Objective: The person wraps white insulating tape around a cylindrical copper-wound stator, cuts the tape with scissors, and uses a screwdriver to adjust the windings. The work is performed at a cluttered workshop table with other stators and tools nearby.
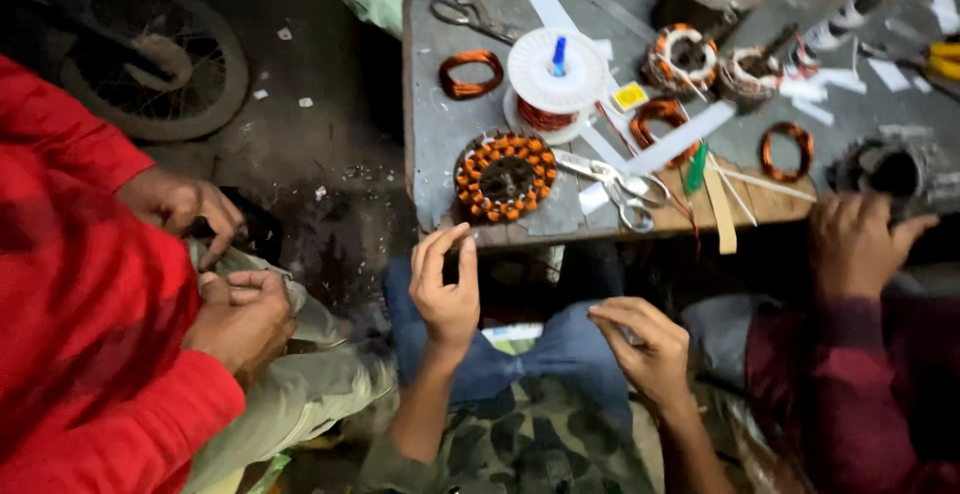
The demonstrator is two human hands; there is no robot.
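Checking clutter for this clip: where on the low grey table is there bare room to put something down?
The grey table is bare along its left edge, between the loose copper wire coil and the round copper-wound stator. Its middle is crowded around the white plastic spool and steel scissors, as is the right.

A small square yellow packet [629,97] lies on the desk [430,144], well beyond the right hand [645,349].

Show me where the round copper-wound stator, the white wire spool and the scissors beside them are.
copper-wound stator [505,176], head view, on its centre hub.
white wire spool [556,72], head view, on its top flange.
scissors [622,186], head view, near the pivot.
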